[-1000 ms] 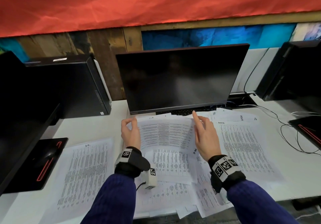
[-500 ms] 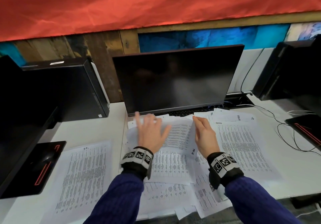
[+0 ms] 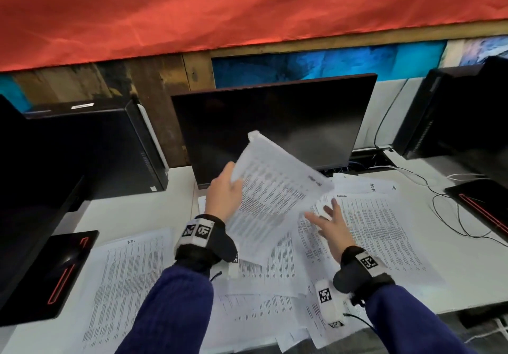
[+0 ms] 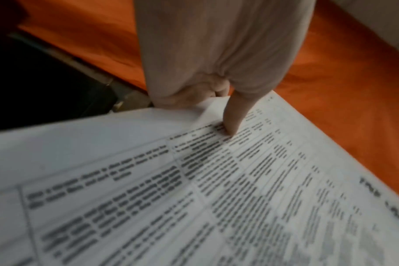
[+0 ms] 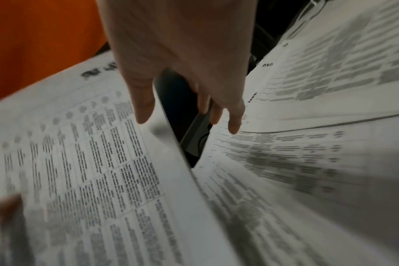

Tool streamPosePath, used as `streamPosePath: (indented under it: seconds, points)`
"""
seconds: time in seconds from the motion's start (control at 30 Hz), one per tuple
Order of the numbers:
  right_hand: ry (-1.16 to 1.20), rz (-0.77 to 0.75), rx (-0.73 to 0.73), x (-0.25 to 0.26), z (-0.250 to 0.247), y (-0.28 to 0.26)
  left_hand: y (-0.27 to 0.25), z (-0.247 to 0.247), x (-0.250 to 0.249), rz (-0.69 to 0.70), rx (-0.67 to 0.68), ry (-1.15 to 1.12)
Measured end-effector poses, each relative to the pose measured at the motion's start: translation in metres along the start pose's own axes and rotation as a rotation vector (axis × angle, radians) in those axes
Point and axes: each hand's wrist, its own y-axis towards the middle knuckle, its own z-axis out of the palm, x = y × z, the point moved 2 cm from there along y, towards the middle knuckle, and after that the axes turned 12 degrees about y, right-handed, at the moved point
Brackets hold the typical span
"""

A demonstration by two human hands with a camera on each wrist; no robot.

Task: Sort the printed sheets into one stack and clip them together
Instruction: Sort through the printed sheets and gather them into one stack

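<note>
Item one: lifted sheet (image 3: 272, 197), printed in table rows, held clear of the desk (image 3: 132, 210) in front of the dark monitor (image 3: 275, 123). Its long axis runs on a slant, far corner up toward the screen, near corner down toward the person's left wrist.

Item two: left hand (image 3: 222, 197), gripping that sheet at its left long edge; in the left wrist view the thumb presses on the printed face with the other fingers (image 4: 194, 97) curled beneath.

Item three: right hand (image 3: 330, 227), fingers spread and straight, holding nothing, hovering low over the loose sheets (image 3: 379, 230) to the right. The lifted sheet's lower right edge lies just left of and above it.

Item four: a separate sheet (image 3: 123, 285) lying flat at desk left, beside a black mouse pad (image 3: 55, 276); whether it is one sheet or several I cannot tell.

Item five: overlapping pages (image 3: 269, 298) strewn at the desk's near edge.

Judgement: the sheet is in the left hand's charge and that hand is nearer the left-side sheet, so a leftward carry looks likelier. No clip visible.
</note>
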Motion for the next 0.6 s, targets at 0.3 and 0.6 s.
streamPosePath:
  seconds: [0.3, 0.6]
  points:
    - [0.176, -0.085, 0.225, 0.042, 0.067, -0.01, -0.042, 0.022, 0.028, -0.28, -0.179, -0.599]
    - [-0.152, -0.518, 0.044, 0.024, 0.084, -0.017, -0.059, 0.06, 0.044, -0.435, -0.208, -0.548]
